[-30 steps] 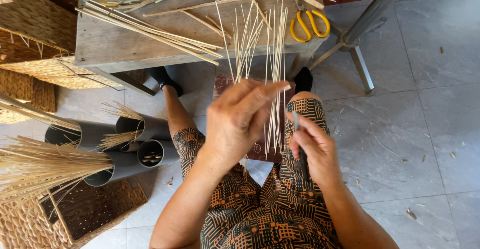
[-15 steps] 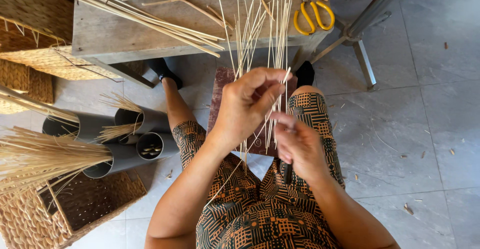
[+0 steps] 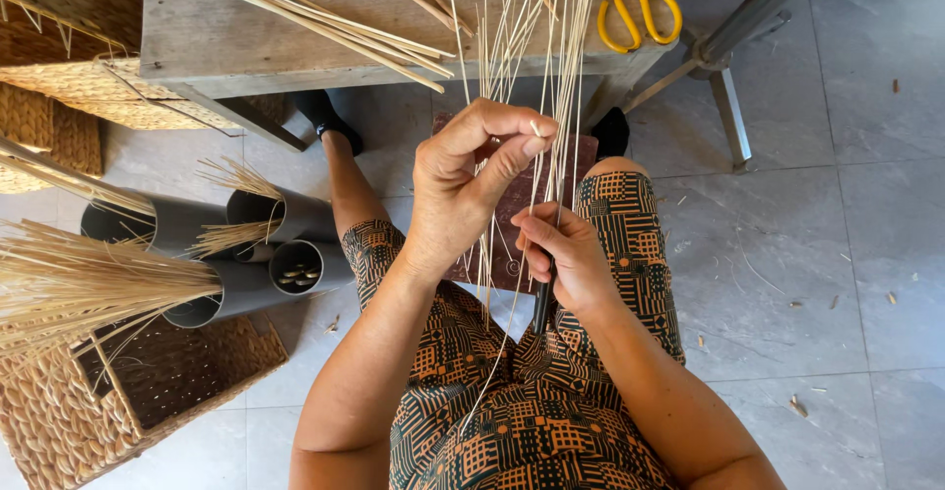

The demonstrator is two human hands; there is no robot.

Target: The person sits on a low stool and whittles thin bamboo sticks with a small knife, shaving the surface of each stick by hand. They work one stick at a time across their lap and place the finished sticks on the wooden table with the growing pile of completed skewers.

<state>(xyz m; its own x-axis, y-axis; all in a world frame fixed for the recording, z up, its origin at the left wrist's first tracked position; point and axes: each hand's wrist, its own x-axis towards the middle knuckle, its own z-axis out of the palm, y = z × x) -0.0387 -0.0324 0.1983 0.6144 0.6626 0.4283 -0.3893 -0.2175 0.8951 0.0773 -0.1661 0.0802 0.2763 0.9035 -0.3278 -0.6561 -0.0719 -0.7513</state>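
My left hand (image 3: 468,180) is raised in front of me and pinches one thin pale stick between thumb and forefinger. Just below it, my right hand (image 3: 569,254) grips the lower part of the bunch of thin sticks (image 3: 512,42), which fans upward over the wooden bench (image 3: 246,42). A dark handle (image 3: 541,305) pokes out under my right palm; its blade end is hidden. A dark red board (image 3: 512,216) lies behind the hands, over my patterned lap.
Yellow-handled scissors (image 3: 640,13) and thicker split canes (image 3: 325,28) lie on the bench. Grey tubes (image 3: 266,259) holding straw stand at left, beside a woven basket (image 3: 148,392) and a straw bundle (image 3: 79,283). A metal stand leg (image 3: 728,106) is at right.
My left hand has closed from a spread grasp into a pinch on one stick. My right hand rose toward it, now holding the bunch just beneath.
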